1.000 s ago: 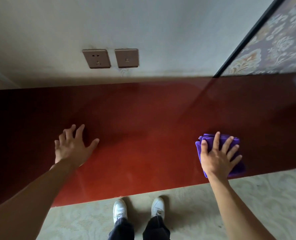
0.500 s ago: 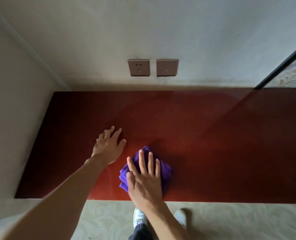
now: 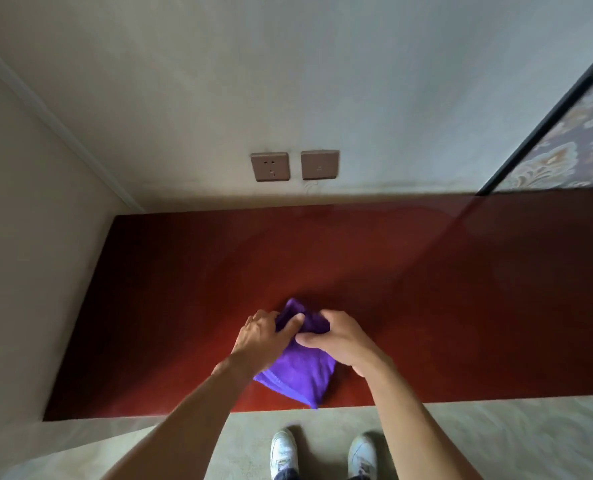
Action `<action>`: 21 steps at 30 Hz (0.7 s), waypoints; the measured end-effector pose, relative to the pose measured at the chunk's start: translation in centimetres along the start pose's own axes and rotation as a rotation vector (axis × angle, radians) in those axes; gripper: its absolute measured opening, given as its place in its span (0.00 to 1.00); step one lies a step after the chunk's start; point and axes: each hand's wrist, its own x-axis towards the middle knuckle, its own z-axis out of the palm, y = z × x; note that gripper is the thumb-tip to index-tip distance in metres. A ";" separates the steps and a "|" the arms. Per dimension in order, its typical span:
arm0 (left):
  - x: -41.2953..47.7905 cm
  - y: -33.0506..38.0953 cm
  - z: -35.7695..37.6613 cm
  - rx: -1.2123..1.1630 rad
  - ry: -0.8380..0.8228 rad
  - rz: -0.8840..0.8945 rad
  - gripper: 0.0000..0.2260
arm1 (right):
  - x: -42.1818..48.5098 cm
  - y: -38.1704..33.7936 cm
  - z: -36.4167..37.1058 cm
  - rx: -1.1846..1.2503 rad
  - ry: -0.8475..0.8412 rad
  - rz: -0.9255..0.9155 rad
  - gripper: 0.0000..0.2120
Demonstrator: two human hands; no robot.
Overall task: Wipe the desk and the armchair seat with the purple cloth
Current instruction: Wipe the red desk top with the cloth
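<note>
The purple cloth (image 3: 300, 370) lies folded on the dark red desk (image 3: 444, 306), close to the desk's front edge, one corner reaching that edge. My left hand (image 3: 262, 336) grips the cloth's far left part with thumb and fingers. My right hand (image 3: 340, 337) pinches the cloth's far right part, thumb pointing left. Both hands meet over the cloth's upper end and hide part of it. The armchair is not in view.
The desk runs along a pale wall with two brown socket plates (image 3: 295, 165). A side wall (image 3: 28, 271) closes off the desk's left end. A patterned panel (image 3: 575, 147) stands at the right. My white shoes (image 3: 322, 452) stand on pale carpet below the desk's edge.
My right hand slid the cloth leftwards along the desk's front. My left hand left the desk surface and took hold of the cloth. My right hand went from flat on it to pinching it.
</note>
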 end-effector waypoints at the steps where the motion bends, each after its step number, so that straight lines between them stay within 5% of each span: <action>1: -0.1 0.9 -0.9 -0.134 -0.037 -0.009 0.32 | -0.6 -0.8 -1.2 0.106 -0.011 -0.021 0.17; 5: -1.0 6.6 -4.5 -0.464 -0.144 0.038 0.37 | -4.3 -4.8 -6.9 0.422 0.019 -0.101 0.19; 14: -7.4 31.1 -12.3 -1.003 -0.354 0.493 0.15 | -20.5 -12.4 -22.2 1.082 0.433 -0.359 0.27; 21: -20.7 52.5 -8.5 -0.976 -0.779 0.810 0.19 | -38.9 -9.9 -30.9 1.205 0.547 -0.661 0.28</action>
